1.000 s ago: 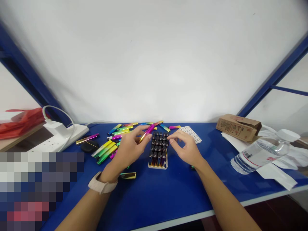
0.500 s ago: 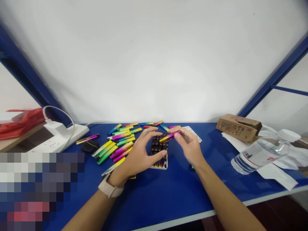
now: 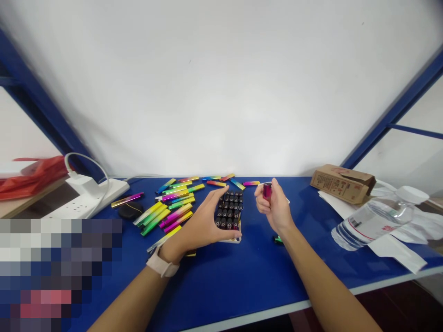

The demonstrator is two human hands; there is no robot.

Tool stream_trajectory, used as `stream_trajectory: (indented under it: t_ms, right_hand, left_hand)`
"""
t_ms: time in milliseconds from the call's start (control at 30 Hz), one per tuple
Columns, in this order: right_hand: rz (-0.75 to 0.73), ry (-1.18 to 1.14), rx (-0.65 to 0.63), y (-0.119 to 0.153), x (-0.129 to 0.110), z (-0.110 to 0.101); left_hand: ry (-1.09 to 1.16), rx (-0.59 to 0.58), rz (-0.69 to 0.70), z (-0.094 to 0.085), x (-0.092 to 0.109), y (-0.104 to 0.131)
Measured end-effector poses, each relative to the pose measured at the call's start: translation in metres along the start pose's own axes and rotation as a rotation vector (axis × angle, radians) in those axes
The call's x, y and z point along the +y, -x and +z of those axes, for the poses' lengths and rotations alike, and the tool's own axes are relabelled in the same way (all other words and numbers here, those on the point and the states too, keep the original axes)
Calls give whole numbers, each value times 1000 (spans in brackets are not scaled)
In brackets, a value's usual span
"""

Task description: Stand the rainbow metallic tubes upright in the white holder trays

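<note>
Fingers of my right hand (image 3: 277,210) curl round a magenta metallic tube (image 3: 267,191), dark end showing, above the blue surface (image 3: 242,286). My left hand (image 3: 204,222) is spread wide, thumb and fingers about the white holed tray (image 3: 236,240); I cannot tell if they touch it. Dark-ended tubes (image 3: 230,213) stand in its rows, midway between the side edges. Loose rainbow tubes (image 3: 177,214) lie toward the back-left corner, a cardboard box (image 3: 339,182) near the back-right.

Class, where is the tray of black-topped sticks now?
In the head view, the tray sits just right of centre on the blue table, between the left hand and right hand.
</note>
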State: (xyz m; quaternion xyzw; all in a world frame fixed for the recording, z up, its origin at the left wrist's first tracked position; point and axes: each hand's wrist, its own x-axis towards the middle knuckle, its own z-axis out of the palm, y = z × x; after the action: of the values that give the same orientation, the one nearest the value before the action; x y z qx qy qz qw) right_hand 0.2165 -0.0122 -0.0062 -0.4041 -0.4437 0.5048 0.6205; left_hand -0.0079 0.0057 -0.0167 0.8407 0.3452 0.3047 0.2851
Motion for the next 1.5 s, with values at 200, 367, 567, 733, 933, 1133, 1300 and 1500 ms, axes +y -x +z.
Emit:
stream_trajectory:
  t_ms: [200, 367, 567, 733, 933, 1133, 1300, 1500]
  right_hand:
    - [57, -40, 82, -6, 9, -1]
    - [51, -11, 110, -6, 11, -3]
    - [46, -27, 107, -6, 8, -2]
    - [35, -9, 103, -6, 10, -3]
    - [41, 24, -96, -2, 7, -5]
    - [85, 432, -210, 3, -3, -11]
    - [68, 814, -373, 6, -10, -13]
    - [186, 847, -555, 10, -11, -7]
  left_hand:
    - [26, 31, -13, 2, -5, 0]
    - [72, 1, -43, -1, -4, 1]
    - [135, 4, -55, -4, -5, 2]
    - [190, 32, -39, -4, -8, 1]
    - [299, 51, -21, -6, -13, -1]
    - [434, 106, 7, -10, -18, -4]
    - [444, 128, -15, -14, -13, -4]
    - [427, 136, -3, -13, -17, -5]
